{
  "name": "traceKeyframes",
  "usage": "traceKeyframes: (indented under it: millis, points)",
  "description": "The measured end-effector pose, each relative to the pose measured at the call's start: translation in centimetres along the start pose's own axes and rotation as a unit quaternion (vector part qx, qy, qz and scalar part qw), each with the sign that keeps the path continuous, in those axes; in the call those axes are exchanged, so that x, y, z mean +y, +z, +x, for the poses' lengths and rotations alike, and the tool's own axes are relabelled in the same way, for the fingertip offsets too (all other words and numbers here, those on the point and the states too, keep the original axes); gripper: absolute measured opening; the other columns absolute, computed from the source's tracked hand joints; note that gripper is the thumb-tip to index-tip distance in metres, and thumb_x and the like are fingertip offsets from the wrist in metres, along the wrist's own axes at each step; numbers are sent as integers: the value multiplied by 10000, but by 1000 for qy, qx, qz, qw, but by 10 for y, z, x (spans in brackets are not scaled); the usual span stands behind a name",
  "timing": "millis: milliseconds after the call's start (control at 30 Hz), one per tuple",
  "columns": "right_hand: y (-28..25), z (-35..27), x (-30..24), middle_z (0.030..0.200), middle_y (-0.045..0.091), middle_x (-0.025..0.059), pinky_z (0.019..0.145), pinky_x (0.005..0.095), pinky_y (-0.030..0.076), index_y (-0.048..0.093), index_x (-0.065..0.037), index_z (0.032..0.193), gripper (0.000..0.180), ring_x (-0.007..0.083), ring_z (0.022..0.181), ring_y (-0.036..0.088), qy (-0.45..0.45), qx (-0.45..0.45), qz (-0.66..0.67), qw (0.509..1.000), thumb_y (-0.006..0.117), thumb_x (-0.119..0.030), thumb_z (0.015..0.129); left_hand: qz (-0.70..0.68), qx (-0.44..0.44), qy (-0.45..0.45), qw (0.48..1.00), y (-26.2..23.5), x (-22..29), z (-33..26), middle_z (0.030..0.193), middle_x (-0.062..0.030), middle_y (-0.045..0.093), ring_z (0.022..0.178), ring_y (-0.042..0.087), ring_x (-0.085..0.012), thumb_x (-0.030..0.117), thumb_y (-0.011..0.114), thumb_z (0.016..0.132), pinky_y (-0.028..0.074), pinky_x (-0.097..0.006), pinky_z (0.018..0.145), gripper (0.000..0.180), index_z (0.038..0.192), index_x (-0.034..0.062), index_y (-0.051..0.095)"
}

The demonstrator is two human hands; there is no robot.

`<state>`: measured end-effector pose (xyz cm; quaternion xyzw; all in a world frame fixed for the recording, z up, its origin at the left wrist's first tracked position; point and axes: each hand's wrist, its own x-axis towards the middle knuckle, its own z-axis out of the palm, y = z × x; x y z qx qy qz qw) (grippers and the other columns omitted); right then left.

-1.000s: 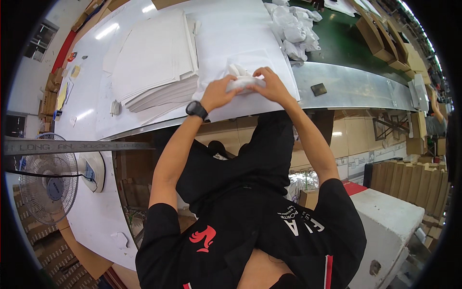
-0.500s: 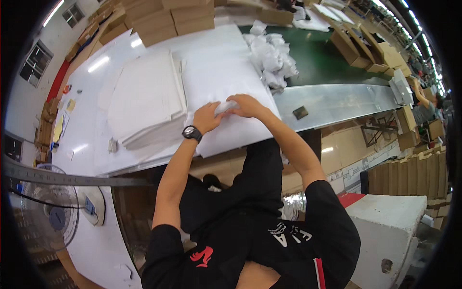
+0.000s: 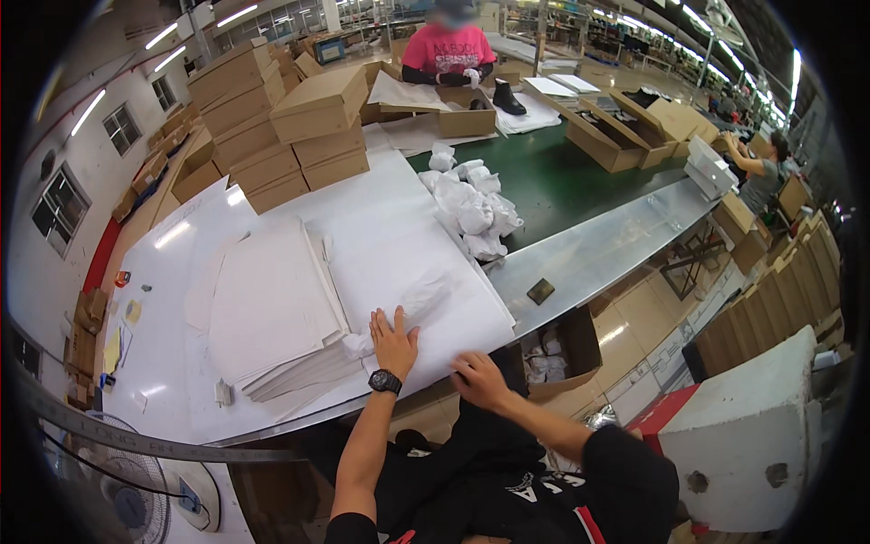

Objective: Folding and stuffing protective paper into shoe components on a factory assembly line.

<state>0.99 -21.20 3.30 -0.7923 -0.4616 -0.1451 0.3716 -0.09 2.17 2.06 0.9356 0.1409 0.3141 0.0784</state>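
Observation:
My left hand [image 3: 394, 346], with a black watch on its wrist, lies open with fingers spread on a stack of white paper sheets [image 3: 480, 317]. Just beyond its fingertips rests a loosely wrapped white paper bundle [image 3: 428, 295]. A smaller crumpled bit of white paper [image 3: 359, 344] sits left of that hand. At the near edge of the sheets, my right hand [image 3: 480, 379] has its fingers curled in on the paper edge; its thumb is mostly hidden.
A thick pile of off-white paper [image 3: 267, 304] lies left. Wrapped white bundles [image 3: 476, 204] are heaped by the green surface [image 3: 553, 181]. A small dark block [image 3: 541, 290] sits on the metal ledge [image 3: 616, 240]. Brown boxes [image 3: 317, 109] stand behind; a person in pink [image 3: 449, 54] works across.
My hands have parted: the left now lies flat, the right has drawn back to the near paper edge. The bundle they held lies on the sheets. The view has tilted up.

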Motion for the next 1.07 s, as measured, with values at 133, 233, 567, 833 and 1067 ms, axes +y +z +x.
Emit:
traceKeyframes:
  millis: [133, 233, 567, 833, 1067]
  points:
    - [-60, -94, -12, 1066, 642, 146, 912, 404, 506, 696, -44, 1023, 204, 339, 1028, 624, 254, 70, -18, 964, 734, -91, 828, -21, -62, -40, 997, -1, 8, 25, 1335, -307, 451, 1260, 443, -534, 350, 706, 885, 369, -590, 1072, 602, 1356, 44, 490]
    - [-75, -133, -30, 1066, 640, 152, 940, 406, 500, 695, -14, 1038, 213, 362, 1068, 616, 315, 38, -16, 948, 724, -135, 865, 80, -125, -78, 986, -1, 6, 49, 1212, -175, 534, 1133, 568, -391, 319, 762, 827, 494, -519, 847, 506, 1206, 72, 535]
    - [-119, -248, -33, 732, 690, 79, 666, 346, 519, 742, 17, 949, 332, 193, 714, 668, 608, -89, 101, 783, 727, -311, 897, 91, -88, -61, 990, 9, -9, 27, 1139, -92, 563, 993, 623, -311, 206, 651, 887, 478, -514, 803, 417, 1276, 131, 521]
    - [-92, -280, -34, 1287, 573, 164, 973, 353, 470, 627, -1, 1240, 394, 266, 1172, 553, 467, -104, 250, 842, 723, -138, 883, 72, -47, -61, 994, 0, -7, 21, 1132, -93, 559, 1042, 582, -295, 227, 725, 837, 440, -476, 861, 542, 1323, 132, 504]
    - [-41, -296, 26, 1680, 10, 219, 1239, 543, 63, 187, -161, 1609, 962, 450, 1540, -3, 283, -236, 225, 902, 743, -337, 844, 36, -19, -63, 997, 6, -5, 18, 1161, -88, 567, 1083, 580, -298, 216, 759, 803, 442, -472, 906, 590, 1337, 151, 516]
